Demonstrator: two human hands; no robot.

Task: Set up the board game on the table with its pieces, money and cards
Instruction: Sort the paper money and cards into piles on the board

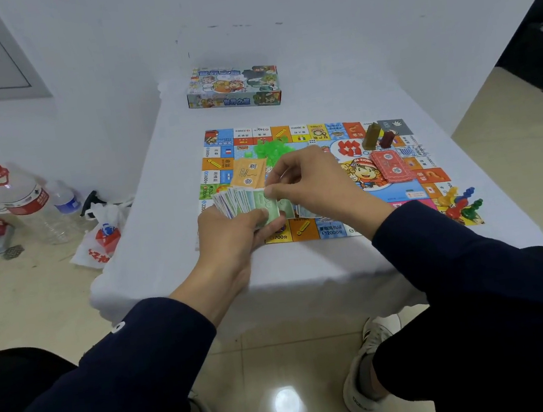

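— Over the near left part of the game board point(395, 189), what were the hands doing?

— The left hand point(229, 235) was closed around a fanned stack of paper money point(245, 202), thumb pressed on a green note. The right hand point(307, 176) pinched the top edge of that same note between thumb and fingers.

— And the board itself?

— It lay flat on the white-covered table point(164, 192), towards the person's side. Squares along the near edge read "700" and "2000"; at the centre a cartoon figure carried the words "DA XIONG".

— What sat on the board?

— An orange card deck point(247, 171) just beyond the hands, a heap of green plastic pieces point(269, 149) behind it, and a red card deck point(392, 165) to the right. Near the far right corner stood two tall blocks point(379, 136), one olive, one dark red. Coloured pawns point(459, 203) were bunched at the near right corner.

— Anything further out?

— The game box point(234, 88) rested at the far end of the table, its printing too small to read. On the floor to the left stood large plastic bottles point(31, 199) with red labels, beside a white plastic bag point(101, 238) with red print.
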